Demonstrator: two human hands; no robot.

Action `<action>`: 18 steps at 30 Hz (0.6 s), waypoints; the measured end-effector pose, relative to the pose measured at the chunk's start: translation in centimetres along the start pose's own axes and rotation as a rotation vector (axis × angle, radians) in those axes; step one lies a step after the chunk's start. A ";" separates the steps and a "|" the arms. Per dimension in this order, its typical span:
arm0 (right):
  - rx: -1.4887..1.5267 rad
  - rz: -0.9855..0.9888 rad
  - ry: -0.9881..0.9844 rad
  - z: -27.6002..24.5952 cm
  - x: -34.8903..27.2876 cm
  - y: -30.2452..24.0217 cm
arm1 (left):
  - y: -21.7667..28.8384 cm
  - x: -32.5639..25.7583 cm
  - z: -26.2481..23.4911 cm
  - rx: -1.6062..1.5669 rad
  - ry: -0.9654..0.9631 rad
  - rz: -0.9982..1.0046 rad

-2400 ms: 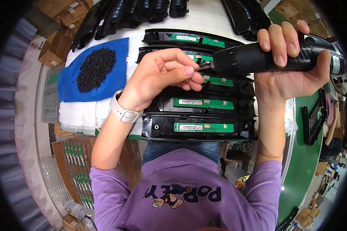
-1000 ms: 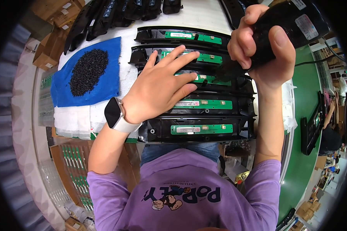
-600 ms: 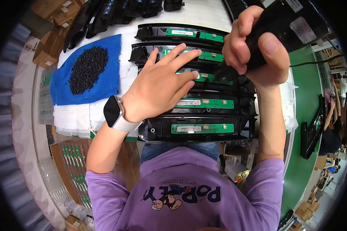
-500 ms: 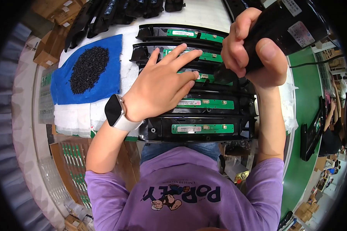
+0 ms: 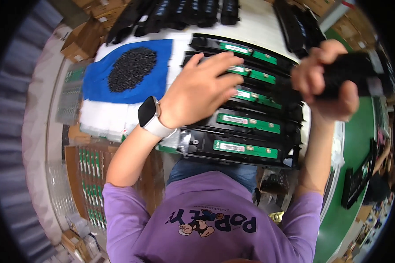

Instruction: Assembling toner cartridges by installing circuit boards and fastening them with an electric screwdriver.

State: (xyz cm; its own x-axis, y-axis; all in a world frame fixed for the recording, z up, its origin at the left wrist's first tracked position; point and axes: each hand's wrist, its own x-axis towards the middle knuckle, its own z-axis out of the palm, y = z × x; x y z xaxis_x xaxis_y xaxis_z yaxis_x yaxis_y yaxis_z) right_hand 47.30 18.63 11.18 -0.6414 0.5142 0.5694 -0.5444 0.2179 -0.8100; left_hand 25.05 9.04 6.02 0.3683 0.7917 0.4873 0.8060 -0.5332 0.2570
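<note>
My right hand (image 5: 324, 85), blurred by motion, is wrapped round a thick black electric screwdriver (image 5: 353, 74) at the right of the panels. Its tip cannot be made out. My left hand (image 5: 204, 90), wearing a watch, lies over the left part of the panels with its fingers stretched out. Several long black plastic housings (image 5: 202, 147) lie side by side in front of me, each with a narrow green circuit board (image 5: 245, 149) in it. My left fingertips are by the board (image 5: 263, 75) second from the far end and hide part of it.
A heap of small black screws (image 5: 131, 69) lies on a blue cloth (image 5: 94, 83) at the left. More black housings (image 5: 197, 11) stand at the back. A box of green boards (image 5: 90, 184) sits lower left, and a green surface (image 5: 360, 131) runs along the right.
My right hand has moved right with the screwdriver, away from the middle boards. The left hand stays over the housings, its fingers somewhat closer together. The whole view has shifted.
</note>
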 end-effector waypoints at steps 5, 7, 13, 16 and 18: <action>0.045 -0.136 -0.053 -0.1 0.3 -0.2 | -5.8 -3.8 -4.6 0.563 0.263 -0.501; 0.041 -0.085 -0.044 0.5 0.4 0.2 | -8.1 -5.9 -5.9 0.645 0.062 -0.676; -0.004 -0.010 0.012 2.4 0.1 1.0 | -10.2 -7.2 -6.1 0.343 0.084 -0.680; -0.035 0.003 0.016 2.1 0.0 1.1 | -10.2 -7.2 -5.9 0.383 0.225 -0.558; -0.047 0.009 -0.010 1.6 0.0 1.2 | -9.9 -7.2 -6.2 0.324 0.273 -0.587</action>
State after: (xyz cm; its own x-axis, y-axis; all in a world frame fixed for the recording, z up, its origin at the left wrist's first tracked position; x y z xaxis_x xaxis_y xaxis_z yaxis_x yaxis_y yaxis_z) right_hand 45.77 17.53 10.47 -0.6519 0.5076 0.5634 -0.5128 0.2522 -0.8206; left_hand 11.54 6.75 5.11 -0.2617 0.7954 0.5466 0.9480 0.1055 0.3003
